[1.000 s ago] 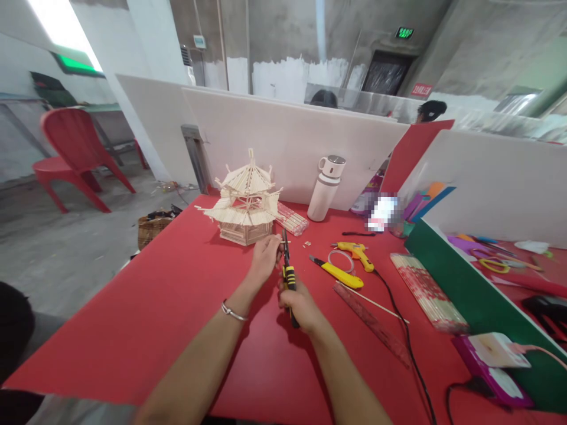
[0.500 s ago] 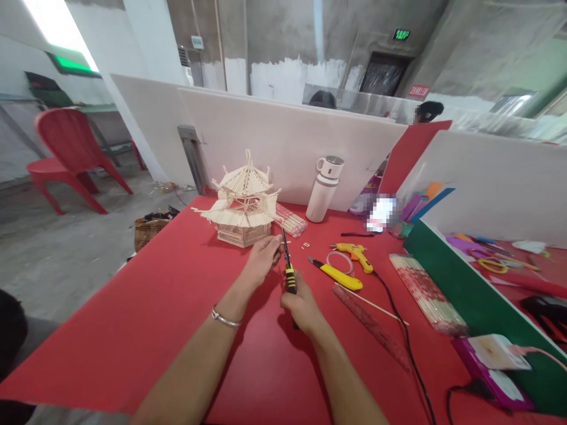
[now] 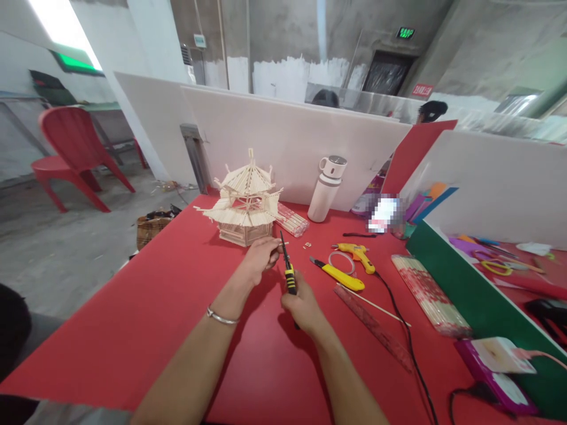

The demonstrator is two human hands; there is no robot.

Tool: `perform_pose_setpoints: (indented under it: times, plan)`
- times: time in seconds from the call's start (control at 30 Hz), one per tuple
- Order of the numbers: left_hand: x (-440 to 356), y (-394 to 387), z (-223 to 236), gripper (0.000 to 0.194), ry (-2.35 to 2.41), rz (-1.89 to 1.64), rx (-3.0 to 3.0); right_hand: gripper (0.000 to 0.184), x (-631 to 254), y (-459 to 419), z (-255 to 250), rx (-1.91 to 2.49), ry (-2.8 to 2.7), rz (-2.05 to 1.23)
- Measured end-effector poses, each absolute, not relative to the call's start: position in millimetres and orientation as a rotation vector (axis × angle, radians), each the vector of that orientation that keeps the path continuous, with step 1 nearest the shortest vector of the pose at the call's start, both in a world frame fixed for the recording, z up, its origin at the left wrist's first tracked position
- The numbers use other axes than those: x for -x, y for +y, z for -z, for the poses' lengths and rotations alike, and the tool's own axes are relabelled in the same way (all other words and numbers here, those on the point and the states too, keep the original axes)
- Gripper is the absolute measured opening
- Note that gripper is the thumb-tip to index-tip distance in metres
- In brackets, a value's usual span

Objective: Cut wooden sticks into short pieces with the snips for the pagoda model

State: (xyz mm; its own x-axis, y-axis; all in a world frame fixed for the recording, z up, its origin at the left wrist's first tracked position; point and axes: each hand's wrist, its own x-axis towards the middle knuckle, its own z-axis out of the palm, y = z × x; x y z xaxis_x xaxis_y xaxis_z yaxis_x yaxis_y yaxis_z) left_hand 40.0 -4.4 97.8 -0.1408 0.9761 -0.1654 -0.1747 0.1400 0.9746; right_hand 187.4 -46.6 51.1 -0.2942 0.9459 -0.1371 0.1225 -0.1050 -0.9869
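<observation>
My right hand (image 3: 305, 302) is closed round the black and yellow handles of a pair of cutters (image 3: 290, 277), whose dark jaws point away from me. My left hand (image 3: 262, 260) pinches a short wooden stick (image 3: 286, 243), mostly hidden by the fingers, beside the jaws. Whether the jaws touch the stick, I cannot tell. Just beyond my left hand stands a small pagoda model (image 3: 245, 206) built of thin wooden sticks, with two tiers of roof. A few cut stick bits (image 3: 307, 245) lie on the red table right of the jaws.
To the right lie a yellow glue gun (image 3: 358, 255) with a black cord, a yellow utility knife (image 3: 341, 276), a ruler (image 3: 376, 327) and a pack of sticks (image 3: 429, 295). A white bottle (image 3: 326, 189) stands by the white partition (image 3: 266, 130). A power strip (image 3: 496, 378) sits front right.
The view has shifted slightly. My left wrist has turned a little and its fingers hold the stick close to the cutters' jaws. Both hands keep their grips.
</observation>
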Motion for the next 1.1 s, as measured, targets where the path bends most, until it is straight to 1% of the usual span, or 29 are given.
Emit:
perform_pose_setpoints:
  times: [0.17, 0.23, 0.33, 0.47, 0.67, 0.77, 0.87, 0.97, 1.03, 1.1]
  plan:
    - [-43, -7, -104, 0.040, 1.255, -1.200, -0.736, 0.028, -188, -45, -50, 1.275, -1.517, -1.368]
    - [-43, -7, -102, 0.038, 1.211, -1.218, -0.733, 0.029, -188, -44, -49, 1.275, -1.528, -1.345]
    - [-42, -5, -99, 0.034, 1.166, -1.253, -0.733, 0.031, -188, -45, -50, 1.260, -1.509, -1.408]
    - [-42, -5, -98, 0.035, 1.197, -1.299, -0.759, 0.031, -187, -45, -51, 1.222, -1.458, -1.536]
    - [-36, -7, -103, 0.035, 1.199, -1.282, -0.815, 0.030, -188, -44, -45, 1.221, -1.491, -1.532]
    - [-32, -8, -105, 0.030, 1.215, -1.253, -0.826, 0.036, -190, -43, -45, 1.198, -1.485, -1.595]
    - [-31, -8, -108, 0.027, 1.258, -1.225, -0.826, 0.043, -193, -43, -49, 1.144, -1.425, -1.736]
    - [-33, -9, -111, 0.027, 1.282, -1.220, -0.829, 0.048, -195, -45, -58, 1.109, -1.356, -1.844]
    - [-35, -9, -112, 0.027, 1.288, -1.217, -0.833, 0.052, -196, -45, -64, 1.106, -1.315, -1.872]
    - [-36, -9, -113, 0.028, 1.294, -1.217, -0.843, 0.052, -197, -46, -67, 1.115, -1.298, -1.881]
